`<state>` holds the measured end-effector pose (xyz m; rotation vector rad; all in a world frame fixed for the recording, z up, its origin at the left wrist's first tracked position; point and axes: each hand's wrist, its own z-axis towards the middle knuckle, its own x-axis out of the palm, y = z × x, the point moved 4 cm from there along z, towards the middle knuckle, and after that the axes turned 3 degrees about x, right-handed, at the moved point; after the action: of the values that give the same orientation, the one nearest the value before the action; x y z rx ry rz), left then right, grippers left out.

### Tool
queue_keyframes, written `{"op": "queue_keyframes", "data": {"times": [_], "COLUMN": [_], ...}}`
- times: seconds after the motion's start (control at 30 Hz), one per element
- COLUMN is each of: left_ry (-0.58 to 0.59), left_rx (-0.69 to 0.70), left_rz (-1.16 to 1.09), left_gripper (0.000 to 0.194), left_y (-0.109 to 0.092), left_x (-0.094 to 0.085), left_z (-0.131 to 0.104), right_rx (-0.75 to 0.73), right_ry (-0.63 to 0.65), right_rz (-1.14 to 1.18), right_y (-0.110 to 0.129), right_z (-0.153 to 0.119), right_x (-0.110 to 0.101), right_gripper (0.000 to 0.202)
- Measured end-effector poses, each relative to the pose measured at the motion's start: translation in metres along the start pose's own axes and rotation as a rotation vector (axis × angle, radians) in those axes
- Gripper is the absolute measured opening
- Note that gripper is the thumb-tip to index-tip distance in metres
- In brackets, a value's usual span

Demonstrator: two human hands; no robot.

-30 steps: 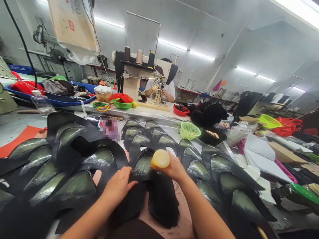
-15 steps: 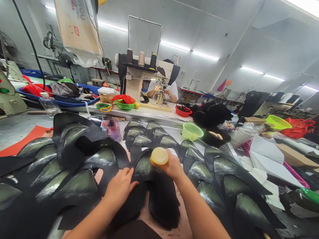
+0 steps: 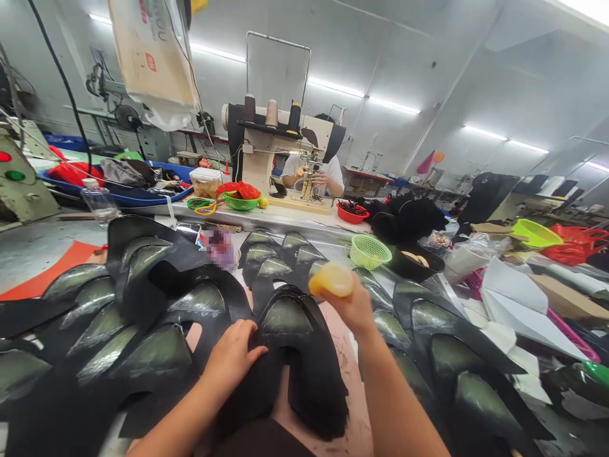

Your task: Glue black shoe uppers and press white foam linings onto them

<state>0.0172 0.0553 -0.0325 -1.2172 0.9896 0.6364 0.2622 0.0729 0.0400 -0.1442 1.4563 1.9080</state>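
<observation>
The right hand [image 3: 358, 308] has its fingers wrapped round a blurred yellow object [image 3: 334, 280], held seemingly clear of the stack of black pieces [image 3: 318, 374] between the hands, whose top glossy patch [image 3: 289, 316] lies exposed; the left hand [image 3: 232, 354] rests its fingers at that stack's left edge, perhaps to steady it, though whether they pinch cannot be told. A pink board [image 3: 349, 365] shows under the stack, and outward of both hands more black pieces [image 3: 495, 355] overlap on the worktop [image 3: 38, 251], probably staggered to leave their patches uncovered, with a green basket [image 3: 370, 252] beyond the right fingers
</observation>
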Motion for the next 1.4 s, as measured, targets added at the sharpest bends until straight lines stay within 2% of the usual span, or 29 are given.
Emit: {"op": "queue_keyframes", "data": {"times": [0.1,0.17,0.23,0.3,0.37,0.43,0.5,0.57,0.63,0.73,0.8,0.87,1.0,1.1,1.2,1.27,1.3,1.37,1.4], "left_ry": [0.003,0.048,0.09,0.113,0.125,0.115,0.041,-0.122,-0.292,-0.449,-0.482,-0.484,-0.466,-0.408,-0.391,-0.465,-0.513,-0.557,-0.527], "left_rx": [0.011,0.034,0.072,0.127,0.152,0.051,-0.179,-0.421,-0.569,-0.616,-0.579,-0.481,-0.337,-0.352,-0.395,-0.418,-0.392,-0.237,-0.126], "left_rz": [-0.036,-0.105,-0.177,-0.336,-0.602,-0.877,-1.061,-1.171,-1.212,-1.165,-1.085,-0.945,-0.699,-0.61,-0.455,-0.316,-0.217,-0.01,0.046], "left_gripper": [0.013,0.01,0.015,0.024,0.029,0.037,0.049,0.059,0.066,0.055,0.039,0.026,0.022,0.022,0.027,0.032,0.035,0.037,0.035], "left_y": [-0.009,-0.017,-0.026,-0.031,-0.028,-0.011,0.02,0.058,0.092,0.127,0.14,0.146,0.151,0.16,0.168,0.165,0.157,0.125,0.104], "left_x": [-0.004,-0.006,-0.009,-0.015,-0.025,-0.038,-0.054,-0.074,-0.097,-0.126,-0.14,-0.149,-0.15,-0.143,-0.143,-0.144,-0.142,-0.127,-0.112], "left_z": [-0.001,0.0,-0.001,-0.003,-0.01,-0.021,-0.035,-0.054,-0.072,-0.09,-0.09,-0.08,-0.044,-0.02,-0.012,-0.012,-0.012,-0.012,-0.011], "right_rx": [0.198,0.307,0.379,0.438,0.488,0.502,0.486,0.471,0.466,0.465,0.461,0.457,0.442,0.401,0.352,0.314,0.288,0.206,0.153], "right_ry": [-0.158,-0.228,-0.275,-0.301,-0.313,-0.302,-0.277,-0.247,-0.217,-0.158,-0.126,-0.098,-0.044,-0.018,-0.038,-0.017,0.002,0.027,0.037], "right_rz": [0.343,0.526,0.637,0.698,0.733,0.741,0.725,0.703,0.69,0.684,0.692,0.702,0.685,0.655,0.627,0.565,0.508,0.357,0.278], "right_y": [-0.028,-0.042,-0.052,-0.059,-0.062,-0.062,-0.06,-0.058,-0.057,-0.055,-0.053,-0.049,-0.04,-0.035,-0.035,-0.035,-0.033,-0.024,-0.018], "right_z": [-0.028,-0.047,-0.062,-0.071,-0.076,-0.077,-0.077,-0.078,-0.078,-0.079,-0.078,-0.078,-0.078,-0.082,-0.085,-0.083,-0.08,-0.072,-0.068], "right_x": [-0.03,-0.04,-0.046,-0.048,-0.047,-0.046,-0.044,-0.041,-0.036,-0.026,-0.019,-0.012,-0.004,-0.002,-0.005,-0.005,-0.005,-0.002,0.001], "right_gripper": [0.059,0.055,0.05,0.048,0.049,0.051,0.05,0.048,0.047,0.047,0.048,0.049,0.054,0.053,0.051,0.049,0.049,0.049,0.049]}}
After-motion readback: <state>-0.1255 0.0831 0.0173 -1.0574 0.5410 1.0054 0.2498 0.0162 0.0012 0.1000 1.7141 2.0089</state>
